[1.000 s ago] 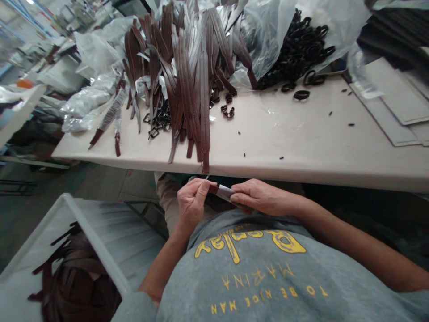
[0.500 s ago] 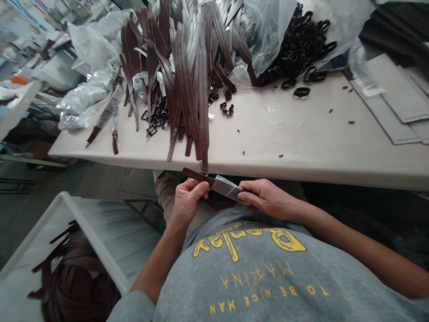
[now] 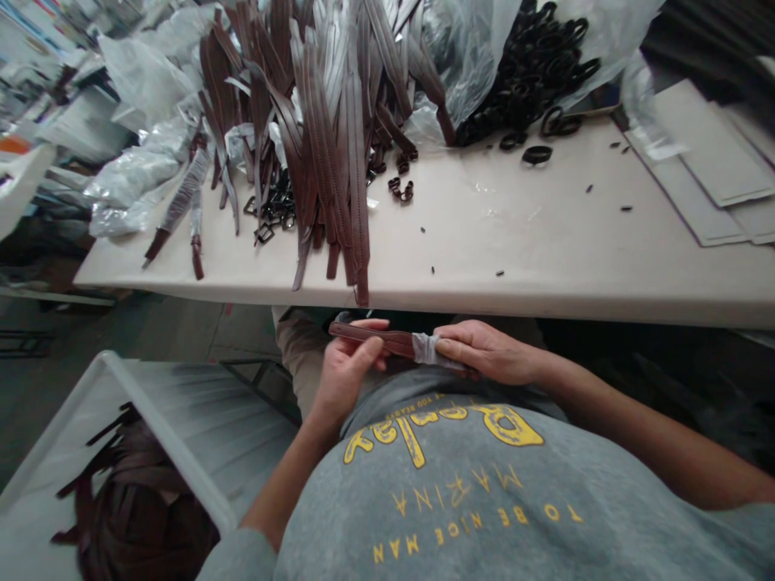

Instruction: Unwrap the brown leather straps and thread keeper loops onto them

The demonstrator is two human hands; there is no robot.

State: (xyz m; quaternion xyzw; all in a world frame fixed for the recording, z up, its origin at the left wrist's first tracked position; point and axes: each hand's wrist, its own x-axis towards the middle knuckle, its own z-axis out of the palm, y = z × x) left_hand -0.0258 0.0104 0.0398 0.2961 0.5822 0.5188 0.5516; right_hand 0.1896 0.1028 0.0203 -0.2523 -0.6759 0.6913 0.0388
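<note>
In front of my waist, just off the table's near edge, I hold a brown leather strap (image 3: 400,344) with stitched edges. My left hand (image 3: 346,367) pinches its bare part near the left end, thumb on top. Toward the right, clear plastic film (image 3: 426,348) wraps the strap and looks bunched. My right hand (image 3: 484,349) is closed over this wrapped part, and the strap's far end is hidden by the fingers. A pile of similar brown straps (image 3: 330,161) lies on the table beyond my hands.
Black buckles (image 3: 279,202) and small brown loops (image 3: 400,190) lie beside the pile. Black loops (image 3: 538,73) are heaped on the cream table (image 3: 460,282). Two film-wrapped straps (image 3: 185,194) lie left. Below left, a white crate (image 3: 109,359) holds brown strips (image 3: 142,492). Flat boards (image 3: 708,153) lie right.
The strap has turned closer to level. More of its brown leather shows, and the film has bunched toward my right hand. Both hands keep hold of it.
</note>
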